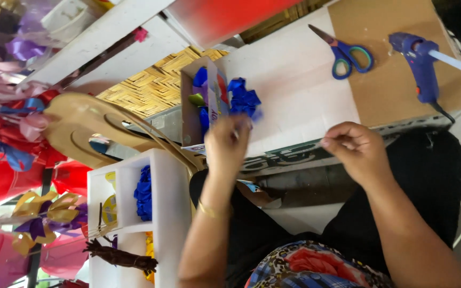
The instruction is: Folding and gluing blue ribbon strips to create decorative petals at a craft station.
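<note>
So the person is sitting at a white surface (294,85) with both hands up in front of them, and it looks like they're stretching something thin between them, maybe a strip or thread, though it's too fine to make out properly. The left hand (228,146) is pinching closed right by the near edge of the surface, just beside a crumpled blue ribbon flower (244,100) that's lying next to a small open cardboard box (201,104) stuffed with more blue and green bits. The right hand (354,149) is curled with fingertips pinched too, hanging over the near edge, well apart from the left one, probably to keep the piece taut. Farther along, a brown cardboard sheet (396,101) is sitting at the far corner, likely as a glue mat, since the blue glue gun (421,66) is resting on it with blue-handled scissors (345,50) just beside.
</note>
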